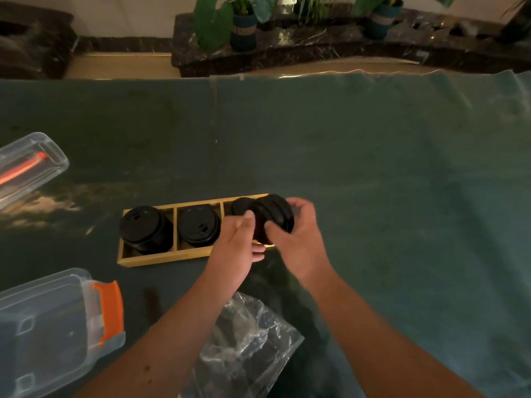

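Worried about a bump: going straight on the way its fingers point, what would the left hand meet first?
Probably the stack of black lids that the right hand grips; they may touch already, depth unclear.

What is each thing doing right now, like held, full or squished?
Wooden tray: left and middle compartments hold lids.
Lid stack: held tilted over the right compartment.
Right hand: grips the lid stack.
Left hand: fingers straight, touching the lid stack.
Plastic bag: crumpled.
Clear box: cannot tell if closed.
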Action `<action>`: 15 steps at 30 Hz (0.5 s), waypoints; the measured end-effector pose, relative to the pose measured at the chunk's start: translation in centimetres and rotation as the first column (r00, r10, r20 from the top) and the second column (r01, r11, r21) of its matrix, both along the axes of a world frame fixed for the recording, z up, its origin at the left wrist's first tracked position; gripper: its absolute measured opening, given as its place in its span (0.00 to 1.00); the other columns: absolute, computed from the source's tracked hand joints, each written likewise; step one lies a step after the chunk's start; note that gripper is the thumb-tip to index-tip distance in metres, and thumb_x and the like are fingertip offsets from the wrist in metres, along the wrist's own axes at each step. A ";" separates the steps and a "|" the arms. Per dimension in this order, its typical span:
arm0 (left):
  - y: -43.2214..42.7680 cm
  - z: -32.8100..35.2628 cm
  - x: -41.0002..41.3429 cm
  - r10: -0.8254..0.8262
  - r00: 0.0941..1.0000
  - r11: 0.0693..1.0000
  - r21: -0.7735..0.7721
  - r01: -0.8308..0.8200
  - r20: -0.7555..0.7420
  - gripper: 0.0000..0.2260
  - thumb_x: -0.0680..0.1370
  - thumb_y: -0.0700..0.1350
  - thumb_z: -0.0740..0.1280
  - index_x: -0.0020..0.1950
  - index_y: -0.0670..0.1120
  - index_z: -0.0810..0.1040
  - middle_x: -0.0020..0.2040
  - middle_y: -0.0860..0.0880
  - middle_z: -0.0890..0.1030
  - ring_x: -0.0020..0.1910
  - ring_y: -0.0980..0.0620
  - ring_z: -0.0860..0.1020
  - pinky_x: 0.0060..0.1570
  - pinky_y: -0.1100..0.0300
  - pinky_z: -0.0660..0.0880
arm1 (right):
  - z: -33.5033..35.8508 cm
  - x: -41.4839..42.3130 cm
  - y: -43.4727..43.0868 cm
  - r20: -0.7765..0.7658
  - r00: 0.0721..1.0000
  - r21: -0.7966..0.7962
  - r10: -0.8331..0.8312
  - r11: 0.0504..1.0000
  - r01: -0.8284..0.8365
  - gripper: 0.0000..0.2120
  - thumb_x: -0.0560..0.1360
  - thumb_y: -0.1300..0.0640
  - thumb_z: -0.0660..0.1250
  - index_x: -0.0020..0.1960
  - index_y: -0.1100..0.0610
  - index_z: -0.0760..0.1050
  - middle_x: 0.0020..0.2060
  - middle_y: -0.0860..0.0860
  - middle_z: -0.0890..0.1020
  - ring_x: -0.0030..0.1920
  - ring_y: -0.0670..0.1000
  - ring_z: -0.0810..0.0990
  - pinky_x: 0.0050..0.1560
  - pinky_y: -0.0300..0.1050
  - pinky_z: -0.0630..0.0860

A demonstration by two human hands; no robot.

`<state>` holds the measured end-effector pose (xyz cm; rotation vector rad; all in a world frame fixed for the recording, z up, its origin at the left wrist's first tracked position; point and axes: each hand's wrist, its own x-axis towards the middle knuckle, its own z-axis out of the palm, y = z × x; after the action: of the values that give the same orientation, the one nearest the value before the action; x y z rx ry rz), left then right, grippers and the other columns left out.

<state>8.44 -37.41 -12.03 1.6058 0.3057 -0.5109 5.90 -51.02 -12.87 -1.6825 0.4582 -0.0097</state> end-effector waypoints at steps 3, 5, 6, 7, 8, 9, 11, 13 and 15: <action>0.9 -0.4 1.2 -0.099 0.970 0.955 0.297 0.029 0.222 0.09 0.84 0.48 0.67 0.60 0.54 0.68 0.55 0.50 0.82 0.49 0.50 0.85 0.50 0.49 0.83 | -0.2 3.4 -0.3 -0.069 0.997 0.336 -0.046 0.940 0.067 0.23 0.66 0.52 0.72 0.60 0.42 0.75 0.58 0.55 0.85 0.51 0.53 0.85 0.51 0.52 0.83; 1.3 -0.6 2.0 -0.158 0.945 0.916 0.399 0.033 0.286 0.16 0.82 0.49 0.69 0.65 0.57 0.66 0.56 0.52 0.83 0.50 0.53 0.84 0.49 0.52 0.81 | -0.5 5.1 -0.2 -0.102 0.994 0.468 -0.051 0.879 0.093 0.18 0.68 0.56 0.69 0.58 0.49 0.78 0.52 0.55 0.86 0.44 0.52 0.84 0.41 0.49 0.82; 1.4 -0.7 2.5 -0.191 0.936 0.889 0.456 0.037 0.296 0.18 0.82 0.51 0.69 0.68 0.58 0.66 0.56 0.51 0.82 0.50 0.51 0.84 0.49 0.51 0.81 | -0.7 5.8 -0.1 -0.119 0.991 0.484 -0.054 0.869 0.105 0.17 0.68 0.57 0.68 0.57 0.50 0.78 0.51 0.54 0.86 0.43 0.51 0.84 0.39 0.47 0.81; 1.5 -0.9 3.1 -0.229 0.928 0.853 0.519 0.046 0.295 0.19 0.82 0.52 0.69 0.70 0.58 0.66 0.56 0.50 0.82 0.50 0.50 0.83 0.50 0.48 0.82 | -1.0 6.4 0.1 -0.135 0.989 0.466 -0.054 0.878 0.111 0.16 0.69 0.56 0.68 0.57 0.51 0.79 0.50 0.54 0.86 0.43 0.51 0.85 0.40 0.46 0.81; 1.5 -1.3 3.7 -0.267 0.922 0.813 0.579 0.059 0.281 0.20 0.82 0.53 0.69 0.71 0.58 0.67 0.56 0.49 0.82 0.50 0.48 0.83 0.50 0.47 0.82 | -1.4 7.0 0.3 -0.155 0.987 0.402 -0.045 0.909 0.105 0.15 0.71 0.55 0.68 0.57 0.51 0.79 0.52 0.54 0.86 0.45 0.51 0.85 0.42 0.47 0.82; 1.5 -1.7 4.2 -0.304 0.917 0.771 0.632 0.076 0.260 0.19 0.82 0.54 0.68 0.72 0.57 0.67 0.56 0.48 0.82 0.51 0.46 0.83 0.51 0.45 0.82 | -2.0 7.5 0.5 -0.179 0.983 0.282 -0.028 0.956 0.079 0.14 0.73 0.54 0.67 0.58 0.50 0.79 0.53 0.54 0.86 0.49 0.52 0.85 0.45 0.47 0.82; 1.3 -2.4 5.0 -0.376 0.901 0.688 0.716 0.116 0.215 0.19 0.83 0.53 0.67 0.73 0.56 0.69 0.58 0.46 0.83 0.53 0.44 0.83 0.52 0.44 0.83 | -3.1 8.0 0.5 -0.223 0.974 -0.106 0.035 0.993 -0.060 0.13 0.80 0.53 0.65 0.62 0.51 0.80 0.55 0.53 0.85 0.54 0.55 0.84 0.52 0.49 0.82; 1.0 -3.1 5.3 -0.426 0.885 0.620 0.773 0.135 0.187 0.20 0.84 0.53 0.66 0.75 0.54 0.69 0.61 0.45 0.83 0.55 0.43 0.83 0.51 0.47 0.82 | -4.0 8.1 0.5 -0.228 0.967 -0.429 0.112 0.880 -0.204 0.15 0.84 0.50 0.62 0.67 0.53 0.79 0.58 0.54 0.83 0.58 0.56 0.81 0.58 0.51 0.80; 1.1 -3.6 5.5 -0.426 0.884 0.591 0.799 0.112 0.191 0.20 0.84 0.53 0.65 0.76 0.53 0.69 0.61 0.45 0.83 0.57 0.43 0.83 0.48 0.49 0.80 | -4.4 7.8 0.7 -0.208 0.966 -0.573 0.156 0.781 -0.250 0.18 0.85 0.48 0.61 0.70 0.55 0.78 0.60 0.56 0.81 0.61 0.57 0.78 0.61 0.54 0.79</action>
<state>13.96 -36.34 -15.61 2.5969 -0.0458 -0.2963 13.73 -50.36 -17.32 -2.3681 0.4029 0.1481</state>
